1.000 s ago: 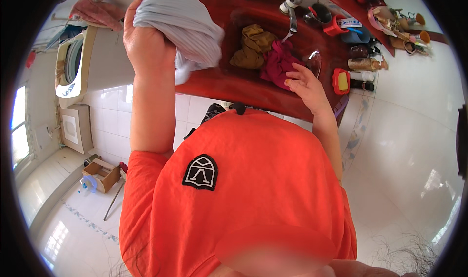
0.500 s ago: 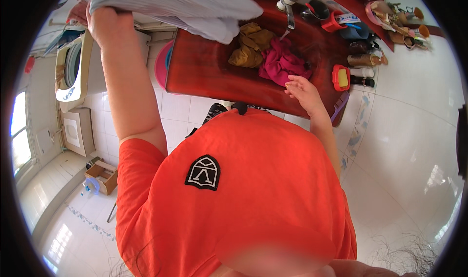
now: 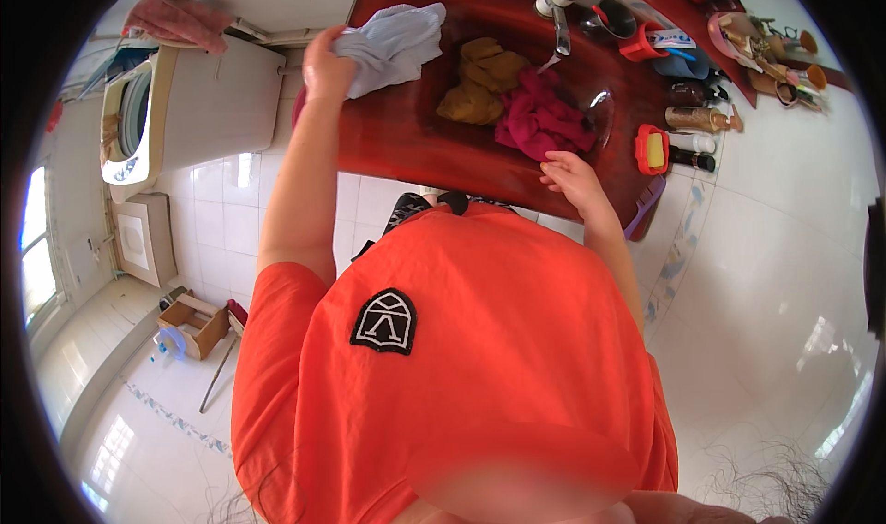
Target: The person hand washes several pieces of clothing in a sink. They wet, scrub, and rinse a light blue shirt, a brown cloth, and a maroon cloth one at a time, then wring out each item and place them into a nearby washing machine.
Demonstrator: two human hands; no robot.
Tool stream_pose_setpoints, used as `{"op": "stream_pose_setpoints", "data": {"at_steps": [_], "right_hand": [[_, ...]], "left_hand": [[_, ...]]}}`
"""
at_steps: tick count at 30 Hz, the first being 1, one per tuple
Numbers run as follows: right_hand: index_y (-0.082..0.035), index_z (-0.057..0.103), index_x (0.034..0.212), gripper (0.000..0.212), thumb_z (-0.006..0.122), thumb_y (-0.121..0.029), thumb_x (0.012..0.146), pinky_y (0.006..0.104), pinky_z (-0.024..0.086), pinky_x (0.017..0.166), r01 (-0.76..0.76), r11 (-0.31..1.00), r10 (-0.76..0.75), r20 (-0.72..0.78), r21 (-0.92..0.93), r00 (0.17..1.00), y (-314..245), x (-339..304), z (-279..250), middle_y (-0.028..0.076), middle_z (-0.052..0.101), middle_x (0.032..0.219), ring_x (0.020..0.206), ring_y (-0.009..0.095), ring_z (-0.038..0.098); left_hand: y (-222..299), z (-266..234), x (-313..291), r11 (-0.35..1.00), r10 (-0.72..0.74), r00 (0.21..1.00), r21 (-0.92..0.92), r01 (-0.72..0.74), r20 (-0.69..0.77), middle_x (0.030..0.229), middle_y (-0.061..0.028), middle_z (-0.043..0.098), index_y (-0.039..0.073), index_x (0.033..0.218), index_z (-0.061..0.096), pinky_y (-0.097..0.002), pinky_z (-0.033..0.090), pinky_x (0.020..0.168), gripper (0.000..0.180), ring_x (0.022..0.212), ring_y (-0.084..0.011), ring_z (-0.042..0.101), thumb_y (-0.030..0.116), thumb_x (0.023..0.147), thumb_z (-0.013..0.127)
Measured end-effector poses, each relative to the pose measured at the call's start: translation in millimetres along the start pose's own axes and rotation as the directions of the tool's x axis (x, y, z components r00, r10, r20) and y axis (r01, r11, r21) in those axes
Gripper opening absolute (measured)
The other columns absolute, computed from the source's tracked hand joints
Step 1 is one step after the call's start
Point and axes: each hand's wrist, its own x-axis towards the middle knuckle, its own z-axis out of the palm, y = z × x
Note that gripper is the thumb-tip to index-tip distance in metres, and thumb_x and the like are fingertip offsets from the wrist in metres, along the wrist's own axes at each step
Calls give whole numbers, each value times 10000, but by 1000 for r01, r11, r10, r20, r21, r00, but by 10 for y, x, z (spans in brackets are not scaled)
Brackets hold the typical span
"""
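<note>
Dark-red countertop (image 3: pixel 388 150) is framing a sink (image 3: pixel 579 83) where mustard (image 3: pixel 475 86) and magenta cloths (image 3: pixel 535 118) are lying. Left hand (image 3: pixel 328 65) is gripping a pale cloth (image 3: pixel 397 46) left of the sink; right hand (image 3: pixel 577 181), empty, fingers bent, is hovering beside the magenta one. A tube (image 3: pixel 673 40) is bearing print.

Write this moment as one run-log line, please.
left hand: touching pale cloth | right hand: open, by magenta cloth | mustard cloth: in basin
</note>
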Motion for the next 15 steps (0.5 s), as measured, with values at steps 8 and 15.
{"op": "stream_pose_setpoints", "data": {"at_steps": [8,15], "right_hand": [[13,536,1296,474,679,-233,918,263,511,740,-40,998,39,-5,-46,999,8,123,49,101,668,1084,889,131,646],[21,551,1272,449,678,-227,920,263,515,710,-92,996,92,-17,-8,996,273,175,19,78,668,1024,854,119,644]], "left_hand": [[88,136,-83,985,-129,991,117,125,28,1195,-156,629,161,1149,700,-381,463,1001,490,1135,-328,583,-4,707,567],[-35,108,-602,871,159,843,329,-366,514,1316,-175,555,140,1274,609,-415,422,1061,552,1237,-368,508,124,734,723]]}}
